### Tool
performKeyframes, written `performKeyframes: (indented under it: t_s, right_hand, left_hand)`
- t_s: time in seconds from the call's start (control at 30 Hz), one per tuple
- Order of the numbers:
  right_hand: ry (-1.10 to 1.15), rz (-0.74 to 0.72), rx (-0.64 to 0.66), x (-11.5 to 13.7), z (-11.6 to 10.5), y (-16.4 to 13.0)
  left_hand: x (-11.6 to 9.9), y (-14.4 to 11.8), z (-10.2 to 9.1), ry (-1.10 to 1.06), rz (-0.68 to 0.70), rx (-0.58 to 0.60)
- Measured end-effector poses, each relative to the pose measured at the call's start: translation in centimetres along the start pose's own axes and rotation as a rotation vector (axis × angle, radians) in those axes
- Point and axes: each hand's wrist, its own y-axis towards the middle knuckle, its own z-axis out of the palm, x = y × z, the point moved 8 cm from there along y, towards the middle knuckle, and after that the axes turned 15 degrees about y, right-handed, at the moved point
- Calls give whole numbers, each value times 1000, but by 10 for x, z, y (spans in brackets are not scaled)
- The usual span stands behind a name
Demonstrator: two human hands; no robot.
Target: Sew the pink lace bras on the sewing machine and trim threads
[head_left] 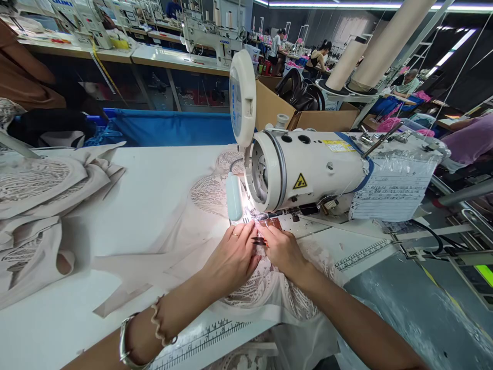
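Note:
Pale pink lace fabric (pixel 250 293) lies under the sewing machine (pixel 316 164) and spreads towards me and to the left. My left hand (pixel 234 254) is closed at the needle area, fingertips pressed together on the fabric. Close beside it, my right hand (pixel 284 252) is closed too, with small thread snips (pixel 259 241) in it; their dark blades point left, and the handle is mostly hidden by my fingers. Its fingertips also touch the fabric by the presser foot. A small lamp (pixel 233 198) lights the spot. The stitching point itself is covered by my fingers.
Stacked lace pieces (pixel 38 190) lie at the left of the white table (pixel 134 205). The machine's round cover (pixel 242 97) stands swung out. Behind are a cardboard box (pixel 269 103), a blue cloth bin (pixel 173 128) and thread cones (pixel 348 61). Several people sit farther off.

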Motion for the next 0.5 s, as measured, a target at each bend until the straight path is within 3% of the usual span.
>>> performKeyframes:
  t_s: [0.27, 0.5]
  right_hand:
    - [20, 62, 76, 0, -1, 5]
    - [42, 67, 87, 2, -3, 7]
  left_hand:
    - [-2, 3, -8, 139, 36, -41]
    - [0, 2, -4, 160, 16, -10]
